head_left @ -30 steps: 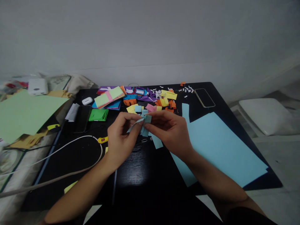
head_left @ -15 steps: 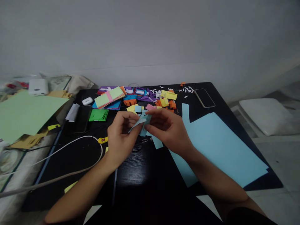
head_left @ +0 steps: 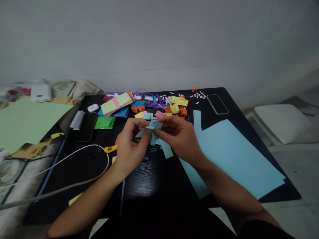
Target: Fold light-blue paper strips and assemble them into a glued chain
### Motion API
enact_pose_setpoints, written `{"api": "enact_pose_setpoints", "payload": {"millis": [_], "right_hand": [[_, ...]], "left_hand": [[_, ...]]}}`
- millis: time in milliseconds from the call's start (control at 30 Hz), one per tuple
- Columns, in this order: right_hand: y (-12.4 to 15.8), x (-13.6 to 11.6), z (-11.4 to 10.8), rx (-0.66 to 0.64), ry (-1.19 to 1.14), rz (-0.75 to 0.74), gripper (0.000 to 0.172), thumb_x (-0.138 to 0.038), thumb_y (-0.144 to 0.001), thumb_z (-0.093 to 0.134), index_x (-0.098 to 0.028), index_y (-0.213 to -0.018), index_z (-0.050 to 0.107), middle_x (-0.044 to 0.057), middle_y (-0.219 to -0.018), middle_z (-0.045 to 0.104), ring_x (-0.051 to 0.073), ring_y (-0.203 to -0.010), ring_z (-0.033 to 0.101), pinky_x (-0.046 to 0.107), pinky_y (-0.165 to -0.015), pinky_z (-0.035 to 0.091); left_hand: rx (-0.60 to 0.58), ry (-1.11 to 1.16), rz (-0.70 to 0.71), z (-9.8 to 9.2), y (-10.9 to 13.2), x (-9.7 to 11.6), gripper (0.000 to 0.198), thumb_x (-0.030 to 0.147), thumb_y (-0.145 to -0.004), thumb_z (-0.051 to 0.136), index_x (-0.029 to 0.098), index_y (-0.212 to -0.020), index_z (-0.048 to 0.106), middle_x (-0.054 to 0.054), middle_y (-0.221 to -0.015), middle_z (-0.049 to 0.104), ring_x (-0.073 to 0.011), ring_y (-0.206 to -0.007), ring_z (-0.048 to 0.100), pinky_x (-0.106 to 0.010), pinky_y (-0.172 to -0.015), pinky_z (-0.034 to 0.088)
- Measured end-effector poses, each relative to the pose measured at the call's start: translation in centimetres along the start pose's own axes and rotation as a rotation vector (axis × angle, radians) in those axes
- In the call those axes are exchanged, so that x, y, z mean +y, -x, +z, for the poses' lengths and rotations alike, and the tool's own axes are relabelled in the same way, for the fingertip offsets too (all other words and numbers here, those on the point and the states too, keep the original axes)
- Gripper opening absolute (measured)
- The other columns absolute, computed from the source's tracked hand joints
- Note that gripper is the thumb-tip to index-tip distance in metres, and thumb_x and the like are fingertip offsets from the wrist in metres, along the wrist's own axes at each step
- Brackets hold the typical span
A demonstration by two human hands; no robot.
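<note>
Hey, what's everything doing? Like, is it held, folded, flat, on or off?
Left hand: pinching blue paper
Right hand: pinching blue paper
Blue paper: held, bent
Big blue sheet: lying flat
Phone at far right: face up, screen dark
Green paper: folded, piled
White scraps: cut small, scattered
White cord: curved, slack
Yellow tool: partly hidden, blade unclear

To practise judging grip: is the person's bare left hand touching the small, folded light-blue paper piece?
Touching. The head view shows it: the bare left hand has its thumb lying over the small, folded light-blue paper piece.
</note>
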State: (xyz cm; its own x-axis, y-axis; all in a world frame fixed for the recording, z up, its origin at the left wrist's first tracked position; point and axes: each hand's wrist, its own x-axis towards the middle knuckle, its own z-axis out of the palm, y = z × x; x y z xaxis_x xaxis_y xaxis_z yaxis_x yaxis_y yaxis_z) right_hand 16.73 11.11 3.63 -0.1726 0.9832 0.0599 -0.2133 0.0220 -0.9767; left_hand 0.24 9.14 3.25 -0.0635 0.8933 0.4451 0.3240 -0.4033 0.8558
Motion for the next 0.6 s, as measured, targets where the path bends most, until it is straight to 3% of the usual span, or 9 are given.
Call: {"api": "enact_pose_setpoints", "payload": {"millis": [200, 400, 600], "right_hand": [[0.2, 0.1, 0.2, -0.003, 0.048, -0.012, 0.038, -0.039, -0.075, 0.093, -0.02, -0.101, 0.073, 0.004, -0.093, 0.081, 0.019, -0.088, 0.079, 0.034, -0.084, 0.067], [0.1, -0.3, -0.2, -0.033, 0.162, -0.014, 0.038, -0.041, -0.077, 0.092, -0.019, -0.102, 0.073, 0.002, -0.084, 0.076, 0.017, -0.074, 0.074, 0.033, -0.075, 0.064], [-0.1, -0.9, -0.9, -0.116, 0.229, -0.006, 0.035, -0.04, -0.079, 0.09, -0.019, -0.102, 0.075, 0.003, -0.09, 0.076, 0.017, -0.078, 0.073, 0.033, -0.076, 0.063]], "left_hand": [[0.057, 0.098, -0.018, 0.4, 0.1, -0.2, 0.019, 0.012, -0.09, 0.069, 0.022, -0.102, 0.058, 0.001, -0.091, 0.069, -0.0114, -0.078, 0.068, -0.022, -0.069, 0.056], [0.008, 0.101, -0.061, 0.4, 0.1, -0.2, 0.019, 0.011, -0.091, 0.069, 0.021, -0.104, 0.06, 0.0, -0.093, 0.071, -0.0126, -0.085, 0.072, -0.022, -0.072, 0.057], [-0.052, 0.125, -0.102, 0.1, -0.2, 0.0, 0.018, 0.014, -0.09, 0.07, 0.021, -0.103, 0.06, 0.0, -0.092, 0.072, -0.014, -0.085, 0.073, -0.023, -0.072, 0.058]]}}
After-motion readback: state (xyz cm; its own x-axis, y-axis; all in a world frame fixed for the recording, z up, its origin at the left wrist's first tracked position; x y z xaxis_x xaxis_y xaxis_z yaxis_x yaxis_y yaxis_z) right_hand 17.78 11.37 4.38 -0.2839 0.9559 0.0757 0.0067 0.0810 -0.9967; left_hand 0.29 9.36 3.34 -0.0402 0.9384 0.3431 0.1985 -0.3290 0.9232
